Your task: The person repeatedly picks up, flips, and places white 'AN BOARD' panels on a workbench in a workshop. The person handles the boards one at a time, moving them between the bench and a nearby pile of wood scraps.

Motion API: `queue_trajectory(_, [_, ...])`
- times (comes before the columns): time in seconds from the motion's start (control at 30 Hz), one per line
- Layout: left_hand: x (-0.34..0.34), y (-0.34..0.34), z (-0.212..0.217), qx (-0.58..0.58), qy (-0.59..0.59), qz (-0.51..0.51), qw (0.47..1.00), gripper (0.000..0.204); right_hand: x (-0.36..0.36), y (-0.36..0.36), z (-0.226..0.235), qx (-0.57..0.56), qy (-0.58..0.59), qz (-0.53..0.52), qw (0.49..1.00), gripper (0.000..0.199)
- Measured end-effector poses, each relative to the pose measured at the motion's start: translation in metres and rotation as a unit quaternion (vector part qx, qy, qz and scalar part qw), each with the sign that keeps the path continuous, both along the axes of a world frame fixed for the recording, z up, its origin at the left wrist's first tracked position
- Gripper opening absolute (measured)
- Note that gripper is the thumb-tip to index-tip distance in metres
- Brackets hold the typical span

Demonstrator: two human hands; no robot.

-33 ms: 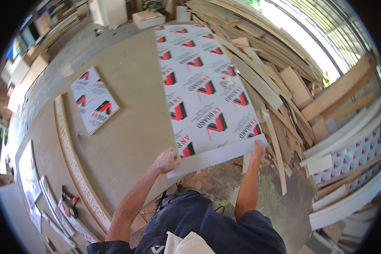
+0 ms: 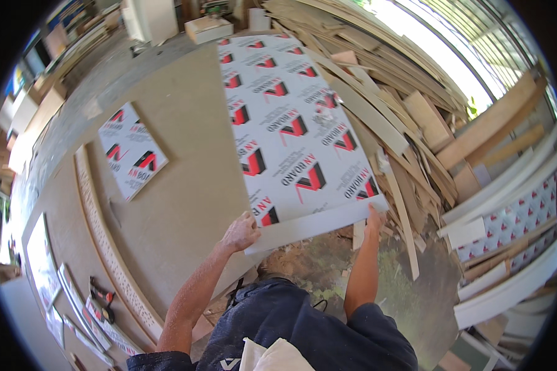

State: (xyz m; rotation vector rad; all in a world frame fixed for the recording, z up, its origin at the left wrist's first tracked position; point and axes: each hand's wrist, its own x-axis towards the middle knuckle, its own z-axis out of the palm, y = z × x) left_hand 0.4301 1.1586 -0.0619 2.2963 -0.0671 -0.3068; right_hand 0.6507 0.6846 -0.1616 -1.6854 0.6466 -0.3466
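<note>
A narrow white strip (image 2: 315,232) was held at both ends along the near edge of a large printed board (image 2: 294,127) in a cluttered workshop. Its left end was gripped by the dust-covered left hand (image 2: 241,234), whose fingers were curled in tightly, while the right end was pinched by the right hand (image 2: 374,218), with the thumb seen on top and the other fingers mostly hidden. The strip was tilted slightly, its right end placed farther from the body than its left. The white board, patterned in red and black, was laid lengthwise over the right side of a broad brown work surface (image 2: 185,105). To its left, well apart, a smaller printed panel (image 2: 133,151) was laid flat, with a long dotted strip (image 2: 108,232) set beyond it toward the left edge. A black and red tool (image 2: 102,300) was left near slim white pieces (image 2: 80,309) at lower left. Wood offcuts (image 2: 428,123) were heaped to the right of the large board, and a white box (image 2: 208,29) was seen past its far end. A dark blue shirt (image 2: 291,328) was worn by the person
</note>
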Motion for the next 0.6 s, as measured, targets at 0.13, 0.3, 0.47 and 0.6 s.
queue_trajectory(0.13, [-0.018, -0.012, -0.015, -0.003, -0.04, 0.122, 0.992, 0.041, 0.0, 0.027, 0.054, -0.05, 0.179, 0.084, 0.979, 0.062])
queue_trajectory(0.3, [-0.048, -0.059, -0.026, 0.016, -0.089, 0.331, 0.939, 0.054, 0.031, -0.056, 0.03, -0.267, 0.191, 0.135, 0.935, 0.06])
queue_trajectory(0.47, [-0.068, -0.06, -0.054, -0.301, 0.119, 0.414, 0.851, 0.052, 0.044, -0.063, 0.012, -0.231, 0.072, 0.283, 0.928, 0.054])
queue_trajectory(0.6, [-0.072, -0.057, -0.052, -0.401, 0.117, 0.449, 0.79, 0.046, 0.045, -0.044, 0.031, -0.156, 0.123, 0.309, 0.93, 0.044])
